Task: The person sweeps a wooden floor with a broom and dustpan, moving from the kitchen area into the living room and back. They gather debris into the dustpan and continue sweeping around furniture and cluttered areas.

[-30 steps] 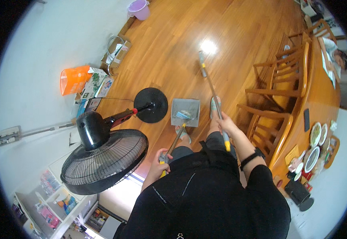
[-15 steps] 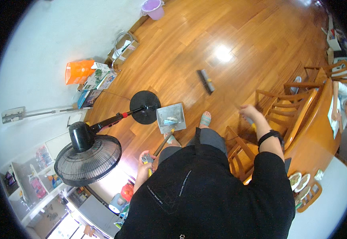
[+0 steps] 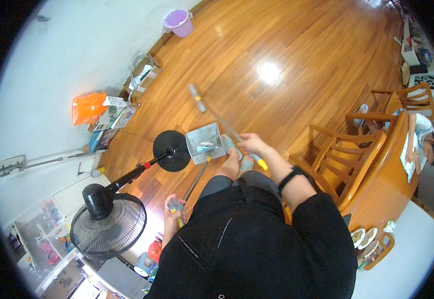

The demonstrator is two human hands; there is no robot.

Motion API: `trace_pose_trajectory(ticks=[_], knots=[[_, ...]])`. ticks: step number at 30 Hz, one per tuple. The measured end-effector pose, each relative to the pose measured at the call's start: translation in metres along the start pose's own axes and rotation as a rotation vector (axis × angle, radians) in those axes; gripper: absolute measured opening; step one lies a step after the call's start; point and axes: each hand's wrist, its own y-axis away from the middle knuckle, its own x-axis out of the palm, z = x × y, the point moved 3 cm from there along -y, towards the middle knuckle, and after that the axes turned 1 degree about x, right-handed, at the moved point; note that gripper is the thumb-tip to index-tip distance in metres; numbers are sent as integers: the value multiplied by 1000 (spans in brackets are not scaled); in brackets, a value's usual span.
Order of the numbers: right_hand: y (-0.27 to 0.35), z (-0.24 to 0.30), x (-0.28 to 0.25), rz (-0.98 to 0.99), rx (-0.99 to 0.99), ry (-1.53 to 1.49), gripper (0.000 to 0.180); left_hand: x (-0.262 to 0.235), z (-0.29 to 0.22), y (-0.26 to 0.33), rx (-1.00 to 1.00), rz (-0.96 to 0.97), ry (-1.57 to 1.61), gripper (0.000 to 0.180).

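Note:
My right hand (image 3: 253, 144) is wrapped round the shaft of a broom (image 3: 232, 130). Its yellow grip end sticks out below the fist, and the broom's grey head (image 3: 197, 97) is over the floor, beyond the dustpan. In my left hand (image 3: 170, 213) is the handle of a long-handled dustpan (image 3: 195, 183); a grey clip-like part shows by the fingers. The pale grey pan rests on the floor in front of my feet, with some light blue and white scraps (image 3: 206, 147) inside. My feet wear striped slippers, close to the pan's right side.
A black standing fan (image 3: 108, 222) is at my left, its round base (image 3: 171, 150) right beside the pan. Boxes (image 3: 147, 79), an orange bag (image 3: 89, 108) and a purple bucket (image 3: 179, 24) line the wall. Wooden chairs (image 3: 344, 157) and a table (image 3: 376, 197) stand right, where another person sits.
My right hand has swung left and the broom head moved left, now beyond the dustpan. My right foot has come nearer the other. My left hand still grips the dustpan handle.

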Motion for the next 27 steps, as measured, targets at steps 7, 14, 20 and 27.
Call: trace_pose_trajectory(ticks=[7,14,20,27], knots=[[-104,64,33,120,79,82,49,1,-42,-57,-44,23,73,70],[-74,105,-154,-337,244,-79,25,-5,-60,-94,-50,39,128,72],[-122,161,-134,-535,116,75,25,2,-78,-122,-60,13,142,74],[-165,226,-25,-25,-61,12,36,52,-119,-178,-58,-96,167,72]])
